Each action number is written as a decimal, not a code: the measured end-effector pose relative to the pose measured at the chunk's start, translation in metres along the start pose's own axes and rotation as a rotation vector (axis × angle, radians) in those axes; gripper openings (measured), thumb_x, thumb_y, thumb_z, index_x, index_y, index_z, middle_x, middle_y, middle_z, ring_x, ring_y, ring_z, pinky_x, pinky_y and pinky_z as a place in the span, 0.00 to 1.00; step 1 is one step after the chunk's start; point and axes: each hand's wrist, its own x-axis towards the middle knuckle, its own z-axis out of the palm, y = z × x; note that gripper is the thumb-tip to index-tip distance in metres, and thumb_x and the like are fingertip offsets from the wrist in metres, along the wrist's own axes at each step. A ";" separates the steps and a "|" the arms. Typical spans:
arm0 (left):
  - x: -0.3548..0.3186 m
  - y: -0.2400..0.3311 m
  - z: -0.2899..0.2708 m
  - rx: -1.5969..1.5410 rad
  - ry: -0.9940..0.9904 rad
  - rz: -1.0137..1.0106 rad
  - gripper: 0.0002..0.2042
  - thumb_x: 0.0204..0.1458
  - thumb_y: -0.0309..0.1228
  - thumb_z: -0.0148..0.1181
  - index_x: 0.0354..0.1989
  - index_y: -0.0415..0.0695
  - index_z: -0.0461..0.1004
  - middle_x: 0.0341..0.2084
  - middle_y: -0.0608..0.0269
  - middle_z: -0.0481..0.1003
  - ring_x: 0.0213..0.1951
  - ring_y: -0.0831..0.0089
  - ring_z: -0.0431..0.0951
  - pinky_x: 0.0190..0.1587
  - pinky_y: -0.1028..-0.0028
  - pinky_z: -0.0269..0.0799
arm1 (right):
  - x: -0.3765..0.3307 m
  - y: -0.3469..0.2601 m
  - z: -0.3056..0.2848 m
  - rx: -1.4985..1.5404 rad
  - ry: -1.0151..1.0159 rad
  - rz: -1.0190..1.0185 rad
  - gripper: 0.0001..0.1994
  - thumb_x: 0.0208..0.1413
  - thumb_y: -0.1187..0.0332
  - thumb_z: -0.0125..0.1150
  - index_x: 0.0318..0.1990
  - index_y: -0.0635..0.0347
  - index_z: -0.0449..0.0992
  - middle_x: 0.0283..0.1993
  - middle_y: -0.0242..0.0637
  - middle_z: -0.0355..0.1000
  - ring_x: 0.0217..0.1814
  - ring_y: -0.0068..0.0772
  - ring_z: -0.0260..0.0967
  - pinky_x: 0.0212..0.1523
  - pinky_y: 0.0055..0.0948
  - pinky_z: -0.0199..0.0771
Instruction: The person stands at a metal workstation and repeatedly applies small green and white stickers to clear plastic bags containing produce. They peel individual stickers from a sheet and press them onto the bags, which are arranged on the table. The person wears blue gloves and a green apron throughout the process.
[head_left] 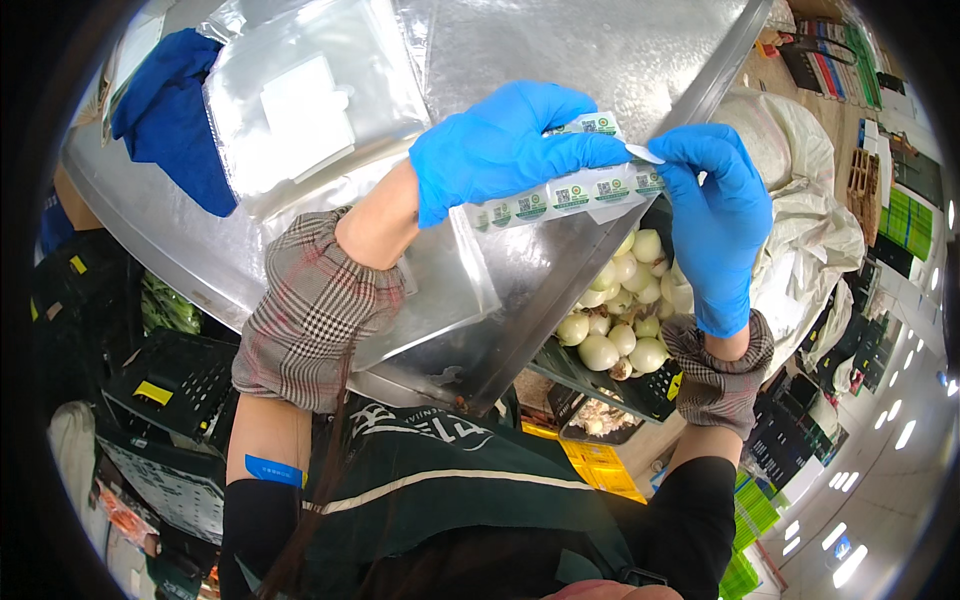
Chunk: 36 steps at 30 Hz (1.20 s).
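Your left hand (pixel 500 145), in a blue glove, is closed around a strip of stickers (pixel 565 190) and holds it above the steel table (pixel 560 50), near the table's right edge. Your right hand (pixel 715 215), also gloved, pinches the strip's right end between thumb and fingertips, just past that edge. Below the strip, beside the table, a black crate (pixel 600 385) holds white onions (pixel 625 310).

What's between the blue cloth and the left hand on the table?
In the head view, clear plastic bags lie on the steel table between the blue cloth and the left hand.
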 end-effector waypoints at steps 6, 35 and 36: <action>0.020 -0.014 0.006 0.091 0.204 -0.089 0.14 0.53 0.38 0.61 0.43 0.42 0.78 0.30 0.64 0.78 0.30 0.79 0.73 0.34 0.76 0.70 | -0.001 0.004 0.002 0.375 0.276 0.284 0.08 0.55 0.80 0.58 0.43 0.63 0.74 0.41 0.34 0.73 0.34 0.19 0.69 0.36 0.18 0.71; -0.233 -0.031 -0.057 0.610 0.390 -0.213 0.06 0.52 0.33 0.59 0.34 0.47 0.77 0.30 0.61 0.74 0.35 0.62 0.75 0.39 0.68 0.71 | -0.032 -0.057 0.145 0.208 0.077 0.222 0.24 0.47 0.84 0.60 0.54 0.63 0.65 0.39 0.38 0.70 0.42 0.26 0.68 0.45 0.30 0.71; -0.233 -0.030 -0.058 0.542 0.457 -0.260 0.06 0.54 0.34 0.57 0.35 0.47 0.77 0.29 0.61 0.75 0.33 0.63 0.75 0.38 0.69 0.72 | -0.025 -0.059 0.135 0.311 0.229 0.257 0.23 0.46 0.85 0.61 0.52 0.64 0.65 0.36 0.37 0.72 0.39 0.25 0.69 0.44 0.28 0.71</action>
